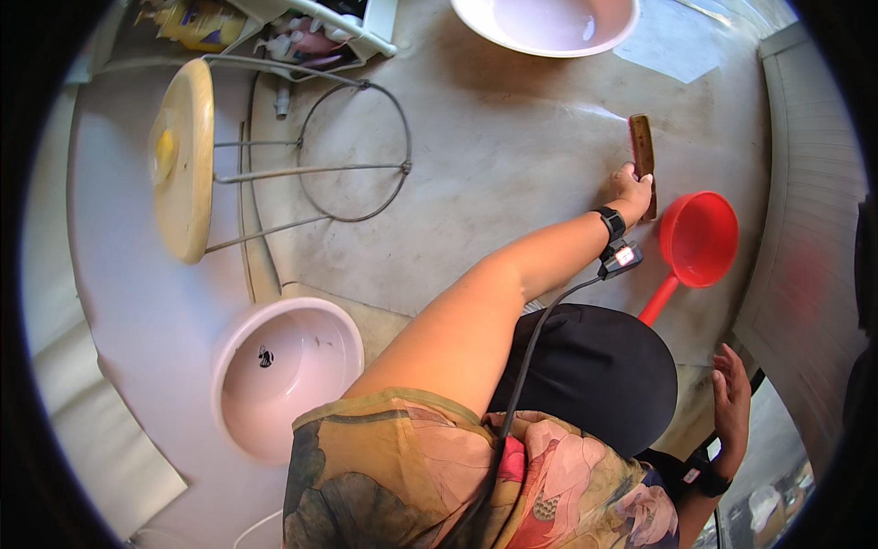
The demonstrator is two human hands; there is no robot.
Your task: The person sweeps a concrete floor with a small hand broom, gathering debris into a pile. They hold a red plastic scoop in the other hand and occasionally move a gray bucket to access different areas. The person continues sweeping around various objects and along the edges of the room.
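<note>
My left hand (632, 189) reaches across to the right and grips a wooden brush (642, 141) by its lower part. Reddish bristles show along the brush's left edge, close above the grey floor (480, 165). Just below and right of that hand is a red plastic dipper (699, 240), its handle running down toward my black-clothed knee (590, 377). Raised at the right side, my right hand (732, 401) holds nothing, its fingers loosely bent and apart. A strap with a small cabled device sits on my left wrist.
A stool (185, 165) with a round seat and metal legs lies on its side at left. Below it is a pink basin (295, 377). Another basin (549, 24) stands at the top, near a white rack (377, 34) of bottles. A pale panel (809, 171) borders the right.
</note>
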